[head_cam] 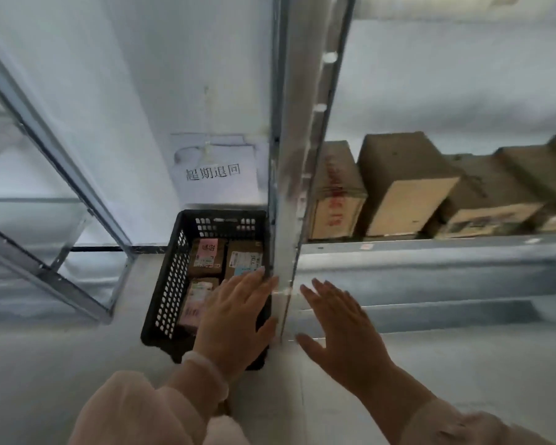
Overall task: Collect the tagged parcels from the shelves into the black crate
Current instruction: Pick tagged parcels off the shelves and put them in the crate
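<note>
Parcels (206, 256) are down in the black crate (170, 277), three brown ones showing, each with a printed label and two with pink on top. The crate sits on the pale floor (61, 364), tucked right against the metal post (289, 187) of the shelving. Over it comes the left hand (235, 319), palm down, fingers straight and spread apart, gripping nothing and covering the crate's near right corner. Its fingertips come close to the post, and contact is too blurred to call. On the other side of the post, the right hand (341, 329) is the same: flat, fingers fanned out, nothing in it, held in front of the lower shelf edge. Up on the shelf (430, 248) to the right stands a row of cardboard boxes (405, 187), side by side. On the wall behind the crate hangs a paper sign (215, 171) with printed characters.
</note>
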A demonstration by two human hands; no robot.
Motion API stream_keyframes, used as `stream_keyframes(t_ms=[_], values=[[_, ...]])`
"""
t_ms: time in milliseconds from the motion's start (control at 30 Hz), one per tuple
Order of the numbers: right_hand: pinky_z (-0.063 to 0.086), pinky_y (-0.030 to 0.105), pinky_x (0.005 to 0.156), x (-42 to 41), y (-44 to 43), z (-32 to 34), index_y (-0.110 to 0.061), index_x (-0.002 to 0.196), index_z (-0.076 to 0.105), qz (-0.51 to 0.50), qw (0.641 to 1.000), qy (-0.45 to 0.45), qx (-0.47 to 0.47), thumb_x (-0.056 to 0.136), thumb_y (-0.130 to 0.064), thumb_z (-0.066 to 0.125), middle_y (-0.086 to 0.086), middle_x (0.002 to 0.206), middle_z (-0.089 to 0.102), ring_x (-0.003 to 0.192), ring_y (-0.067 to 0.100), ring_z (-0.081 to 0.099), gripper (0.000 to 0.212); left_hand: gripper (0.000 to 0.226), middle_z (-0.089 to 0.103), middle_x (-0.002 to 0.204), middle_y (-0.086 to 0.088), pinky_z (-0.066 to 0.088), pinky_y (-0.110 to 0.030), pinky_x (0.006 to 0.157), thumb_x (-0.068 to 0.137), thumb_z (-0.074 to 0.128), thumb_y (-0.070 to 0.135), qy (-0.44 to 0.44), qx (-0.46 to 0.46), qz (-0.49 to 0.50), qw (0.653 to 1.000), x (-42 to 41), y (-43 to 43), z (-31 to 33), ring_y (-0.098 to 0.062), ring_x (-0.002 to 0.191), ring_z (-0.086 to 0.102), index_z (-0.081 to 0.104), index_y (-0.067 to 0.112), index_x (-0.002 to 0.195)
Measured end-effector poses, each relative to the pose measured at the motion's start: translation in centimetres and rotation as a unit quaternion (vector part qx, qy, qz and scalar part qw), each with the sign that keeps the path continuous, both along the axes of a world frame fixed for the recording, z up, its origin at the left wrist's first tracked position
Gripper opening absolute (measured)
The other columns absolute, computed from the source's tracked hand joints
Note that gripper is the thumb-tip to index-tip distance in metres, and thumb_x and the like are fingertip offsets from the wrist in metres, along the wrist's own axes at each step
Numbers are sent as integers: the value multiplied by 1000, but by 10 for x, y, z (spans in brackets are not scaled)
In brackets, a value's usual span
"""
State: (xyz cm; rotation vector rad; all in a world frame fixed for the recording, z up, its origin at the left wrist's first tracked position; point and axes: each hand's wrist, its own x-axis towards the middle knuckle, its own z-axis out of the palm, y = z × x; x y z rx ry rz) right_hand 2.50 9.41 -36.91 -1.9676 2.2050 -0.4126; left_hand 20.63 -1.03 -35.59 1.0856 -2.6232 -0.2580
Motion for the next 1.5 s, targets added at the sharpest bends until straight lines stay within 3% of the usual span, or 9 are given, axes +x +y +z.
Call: stream_keyframes(t_ms=[133,333,500,700,800,933,1200,1367,1500], values=[[2,33,119,-67,71,72,-37,151,11,-79,994,46,-61,88,-69,35,-9,160,8,148,10,1,75,59,54,138,-2,43,-44,100,83,59,48,73,-82,-64,992,-77,55,75,-25,128,51,49,27,136],[4,36,118,-136,157,168,-36,151,17,-188,968,111,-121,86,-72,37,-6,160,13,148,15,6,77,57,56,137,-3,44,-45,103,81,61,43,161,-175,-146,960,-186,104,181,-27,126,51,53,23,134],[2,36,120,-181,217,222,-35,152,5,-257,940,155,-163,84,-76,21,-5,161,6,148,14,-4,81,57,50,142,0,43,-48,104,83,57,46,191,-202,-206,938,-258,145,241,-24,129,47,50,27,137],[-16,26,112,-239,272,257,-40,150,-8,-335,908,172,-184,85,-76,22,-10,160,-5,143,7,-17,80,58,45,147,3,40,-48,107,85,57,49,189,-233,-274,913,-338,186,283,-23,133,43,48,30,139],[-12,28,114,-273,279,268,-45,147,-14,-360,898,159,-199,83,-79,19,-15,159,-10,144,6,-17,80,58,40,150,5,35,-46,112,87,53,52,210,-242,-291,901,-380,194,301,-21,138,38,42,34,141],[-6,30,116,-319,270,286,-45,147,-11,-368,892,153,-214,83,-76,23,-16,158,-12,141,4,-18,79,61,31,154,8,33,-42,114,89,49,55,223,-222,-297,902,-440,189,320,-19,141,30,32,38,145],[-12,30,114,-426,204,321,-44,146,-15,-370,896,134,-206,92,-64,30,-14,158,-17,137,4,-25,73,64,33,152,8,34,-38,109,86,51,57,236,-207,-275,909,-543,133,339,-19,140,32,32,39,144],[-1,28,113,-495,165,338,-43,149,-6,-375,879,116,-271,90,-63,32,-15,160,-4,146,7,-4,73,65,20,156,10,33,-40,114,88,52,55,223,-127,-261,931,-612,98,361,-16,143,19,24,43,146],[10,28,113,-535,142,344,-42,149,-2,-326,896,73,-291,90,-61,40,-14,160,4,146,10,6,74,62,24,154,11,35,-43,113,89,57,46,256,-8,-262,930,-652,92,368,-18,143,20,28,43,144]])
